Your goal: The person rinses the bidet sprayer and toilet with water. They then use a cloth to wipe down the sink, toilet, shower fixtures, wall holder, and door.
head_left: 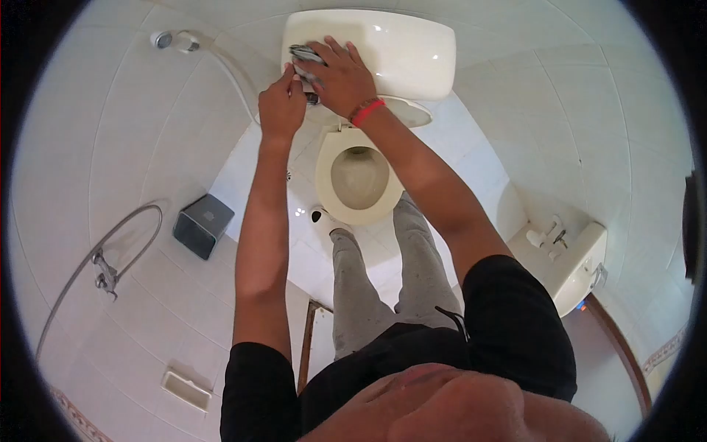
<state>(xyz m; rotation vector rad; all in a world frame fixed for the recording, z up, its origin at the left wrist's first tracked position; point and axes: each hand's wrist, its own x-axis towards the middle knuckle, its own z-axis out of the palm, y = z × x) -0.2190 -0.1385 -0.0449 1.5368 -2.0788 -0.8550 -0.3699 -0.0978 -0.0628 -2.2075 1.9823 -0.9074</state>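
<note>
Over the left end of the cream toilet tank (412, 55), my right hand (342, 81) presses a grey and dark crumpled cloth (308, 55) against the lid, its fingers spread over it. My left hand (283, 107) is beside it at the tank's front left corner, fingers bent inward near the cloth's edge; whether they pinch anything is too small to tell. A dark, shiny piece, perhaps the flush lever (312, 98), shows between my hands below the tank. Under my forearms is the open toilet bowl (359, 177).
A hand shower (162, 40) with a white hose hangs on the left wall. Lower left are a metal tap (105, 272), a dark grey bin (204, 226) and a soap dish (186, 389). At right stands a washbasin (582, 269). My legs stand before the toilet.
</note>
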